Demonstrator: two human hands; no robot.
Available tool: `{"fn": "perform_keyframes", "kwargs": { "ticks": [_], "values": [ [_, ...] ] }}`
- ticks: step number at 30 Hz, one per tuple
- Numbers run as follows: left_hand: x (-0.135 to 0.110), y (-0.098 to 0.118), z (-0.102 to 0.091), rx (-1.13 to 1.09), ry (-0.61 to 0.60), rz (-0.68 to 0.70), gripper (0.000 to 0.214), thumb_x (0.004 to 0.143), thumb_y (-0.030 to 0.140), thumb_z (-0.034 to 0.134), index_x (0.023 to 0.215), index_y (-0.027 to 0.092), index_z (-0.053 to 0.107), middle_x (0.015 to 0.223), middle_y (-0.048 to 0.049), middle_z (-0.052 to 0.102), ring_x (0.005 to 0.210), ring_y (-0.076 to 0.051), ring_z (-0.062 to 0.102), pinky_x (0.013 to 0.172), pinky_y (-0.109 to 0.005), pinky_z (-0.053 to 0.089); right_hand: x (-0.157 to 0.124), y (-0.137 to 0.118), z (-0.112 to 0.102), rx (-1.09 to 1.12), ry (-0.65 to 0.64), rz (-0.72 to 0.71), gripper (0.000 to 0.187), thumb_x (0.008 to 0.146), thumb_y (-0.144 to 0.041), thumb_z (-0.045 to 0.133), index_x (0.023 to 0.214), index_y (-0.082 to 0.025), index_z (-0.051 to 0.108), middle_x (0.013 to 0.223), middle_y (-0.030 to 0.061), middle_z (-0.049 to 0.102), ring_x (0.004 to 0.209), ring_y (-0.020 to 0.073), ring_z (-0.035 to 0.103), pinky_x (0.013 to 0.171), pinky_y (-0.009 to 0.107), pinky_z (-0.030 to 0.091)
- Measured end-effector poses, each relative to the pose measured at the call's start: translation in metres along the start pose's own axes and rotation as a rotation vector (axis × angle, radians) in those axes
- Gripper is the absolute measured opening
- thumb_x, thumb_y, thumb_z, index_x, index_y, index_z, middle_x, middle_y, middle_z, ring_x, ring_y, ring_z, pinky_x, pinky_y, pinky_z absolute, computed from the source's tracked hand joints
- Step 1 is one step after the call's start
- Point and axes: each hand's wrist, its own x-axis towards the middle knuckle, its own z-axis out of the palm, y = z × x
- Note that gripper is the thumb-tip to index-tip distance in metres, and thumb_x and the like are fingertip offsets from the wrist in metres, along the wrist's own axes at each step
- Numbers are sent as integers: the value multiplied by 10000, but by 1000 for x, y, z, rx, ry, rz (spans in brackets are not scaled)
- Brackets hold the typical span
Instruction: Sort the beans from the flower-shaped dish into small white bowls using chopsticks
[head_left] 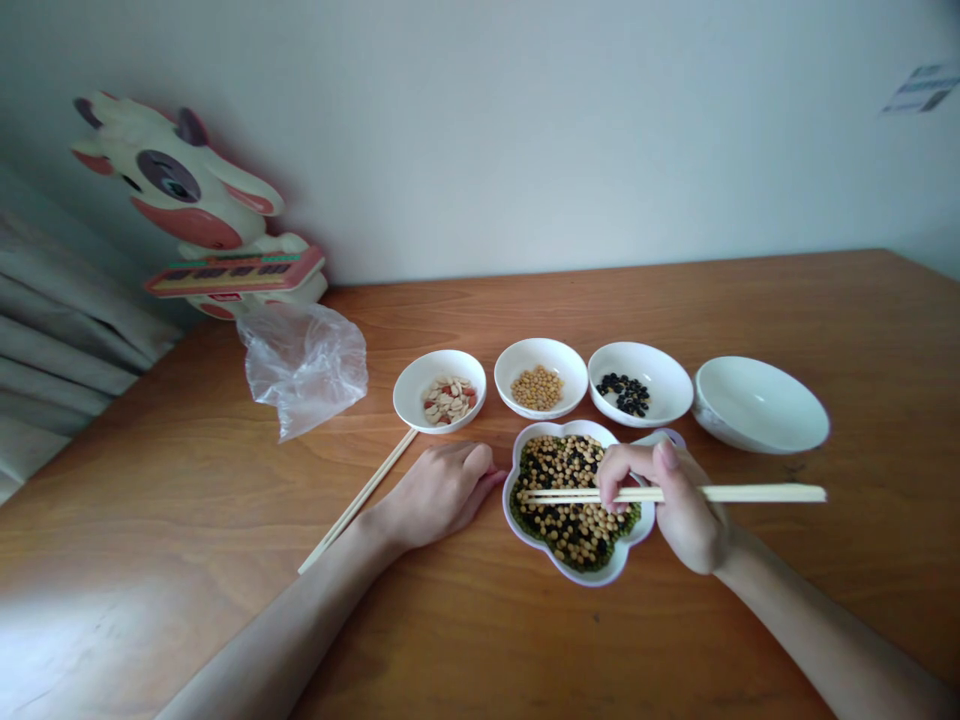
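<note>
table: wooden table (150, 520), warm brown grain; everything sits toward its far edge or centre
behind: pale wall (525, 130) along the far edge; grey curtain (60, 340) past the left edge; paper slip (922, 88) on the wall, upper right
left far corner: cow-shaped cutout (176, 190) leaning on the wall; clear plastic bag (304, 370) crumpled just in front of it
bowl row: along the far side of the table, left to right; white bowl of sliced nuts (439, 362); white bowl of yellow beans (541, 350); white bowl of black beans (660, 375); larger white bowl (757, 405)
centre: flower-shaped dish (585, 578) just below the row; mixed beans (562, 530), green, yellow and black, fill it
right hand: right hand (675, 510) over the dish's right side; holds chopsticks (757, 493) level, tips above the beans; any bean between the tips, cannot tell
left hand: left hand (439, 495) on the table, nothing in it, just left of the dish
loose: spare chopsticks (360, 497) on the table by the left hand, angled toward the nut bowl
fingers: right fingers (626, 465) curled, pinching the chopsticks; left fingers (480, 470) pressed together, loosely curled
</note>
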Motion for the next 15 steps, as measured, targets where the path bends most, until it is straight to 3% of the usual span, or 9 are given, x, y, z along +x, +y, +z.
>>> {"fn": "perform_keyframes", "kwargs": {
  "ticks": [15],
  "values": [
    [0, -3, 1, -32, 6, 8, 216, 1084, 320, 468, 937, 190, 558, 890, -48, 697, 775, -181, 673, 671, -285, 472, 0, -1, -1, 7, -35, -21, 795, 1050, -690, 106, 777, -205, 673, 711, 42, 612, 651, 190, 568, 626, 343, 425]
  ]
}}
